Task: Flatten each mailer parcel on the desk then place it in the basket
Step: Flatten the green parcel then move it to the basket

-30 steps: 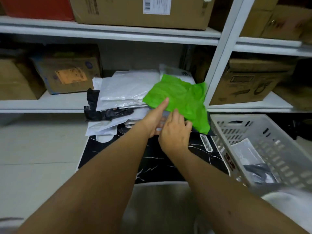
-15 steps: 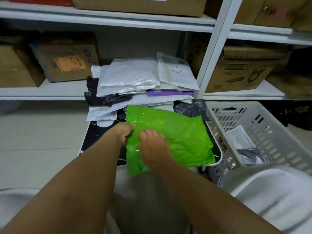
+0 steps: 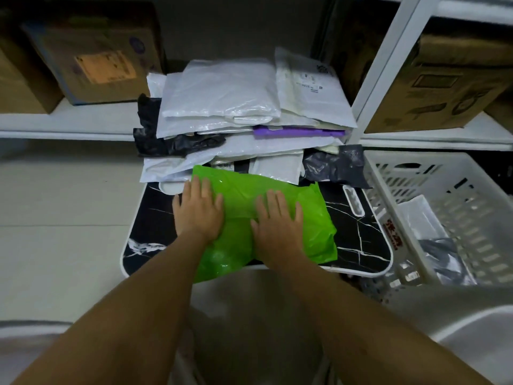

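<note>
From the head camera, we press both palms down on a green mailer [image 3: 266, 215] that lies on the black marbled desk [image 3: 358, 240], its near edge hanging off the front rim toward us. Our left hand [image 3: 198, 211] rests flat on the mailer's left edge, fingers straight and spread, partly over the bare desk; our right hand [image 3: 274, 222] lies flat on the middle, fingers likewise straight, gripping nothing. The plastic bulges and wrinkles at the right end and along the near overhang, so we judge the flattening only begun. To do it well, we would sweep the palms outward from the centre toward the open ends, driving trapped air out rather than trapping it under the hands, and draw the mailer farther onto the desk so the overhang has a surface beneath it. Behind it a stack of mailers [image 3: 222, 107], white, black and purple, awaits, touching the green one's far edge; a careless sweep could nudge them. The white basket [image 3: 433, 173] stands just to the right of the desk, with a few flat parcels already inside, so most of the task appears to lie ahead. Cardboard boxes [image 3: 91, 59] sit on the shelves [image 3: 388, 68] behind.
</note>
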A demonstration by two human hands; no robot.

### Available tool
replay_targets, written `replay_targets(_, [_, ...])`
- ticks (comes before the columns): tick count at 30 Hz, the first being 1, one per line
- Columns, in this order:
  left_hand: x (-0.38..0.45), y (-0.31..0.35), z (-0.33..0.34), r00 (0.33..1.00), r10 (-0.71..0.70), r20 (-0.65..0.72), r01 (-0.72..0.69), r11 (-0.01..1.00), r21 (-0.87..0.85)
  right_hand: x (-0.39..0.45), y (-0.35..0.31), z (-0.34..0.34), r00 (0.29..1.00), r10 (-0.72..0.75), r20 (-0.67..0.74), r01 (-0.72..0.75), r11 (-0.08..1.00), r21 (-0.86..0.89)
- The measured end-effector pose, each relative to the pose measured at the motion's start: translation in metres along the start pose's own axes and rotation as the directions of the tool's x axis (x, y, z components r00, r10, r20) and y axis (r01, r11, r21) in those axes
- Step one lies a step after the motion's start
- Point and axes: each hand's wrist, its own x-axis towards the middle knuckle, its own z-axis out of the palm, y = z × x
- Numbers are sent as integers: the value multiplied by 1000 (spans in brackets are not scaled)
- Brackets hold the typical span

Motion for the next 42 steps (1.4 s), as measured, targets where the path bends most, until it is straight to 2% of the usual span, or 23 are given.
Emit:
replay_targets(1, [-5, 0, 7, 995, 84, 58, -88, 994, 68, -1, -9, 0, 999, -39, -13, 39, 999, 34])
replay_targets(2, [-7, -2, 13, 987, 111, 118, -125, 984, 125, -2, -18, 2, 996, -87, -20, 88, 995, 56])
replay_targets(5, [-11, -12, 25, 963, 85, 255, -137, 972, 193, -5, -30, 18, 987, -154, 51, 150, 985, 83])
replay_targets(8, [-19, -21, 39, 943, 115, 313, -189, 957, 218, -15, -26, 38, 974, -163, 158, 153, 986, 71])
replay_targets(15, [-16, -21, 44, 931, 95, 352, -148, 981, 128, -12, -24, 43, 953, -141, 269, 134, 990, 42])
replay_targets(18, [-15, -19, 41, 932, 79, 355, -138, 980, 144, -11, -26, 40, 938, -128, 322, 117, 992, 54])
replay_targets(20, [-11, -11, 37, 953, 74, 293, -140, 967, 211, -9, -28, 34, 929, -116, 352, 104, 993, 54])
replay_targets(22, [-3, 3, 29, 977, 98, 188, -150, 947, 286, 2, -31, 21, 957, -126, 263, 114, 992, 60])
replay_targets(24, [7, 19, 24, 983, 136, 123, -161, 958, 235, 20, -24, 9, 967, -148, 207, 138, 989, 61])
replay_targets(26, [12, 29, 26, 972, 176, 154, -197, 971, 135, 34, -10, 2, 977, -79, 196, 63, 995, 82])
replay_targets(27, [11, 31, 29, 957, 206, 204, -232, 966, 116, 36, -2, 4, 969, -43, 242, 25, 997, 79])
replay_targets(29, [7, 31, 38, 920, 237, 313, -295, 944, 151, 33, 11, 16, 926, -32, 376, 9, 998, 64])
replay_targets(31, [8, 29, 44, 907, 217, 362, -294, 940, 175, 29, 18, 26, 908, -42, 418, 12, 997, 74])
replay_targets(35, [16, 28, 45, 901, 187, 391, -279, 941, 193, 36, 22, 30, 919, -45, 391, 6, 995, 100])
replay_targets(39, [15, 26, 48, 916, 199, 349, -269, 948, 167, 35, 22, 35, 937, -18, 349, -25, 993, 118])
replay_targets(42, [15, 27, 48, 920, 189, 343, -260, 949, 176, 37, 24, 34, 927, -18, 374, -33, 991, 129])
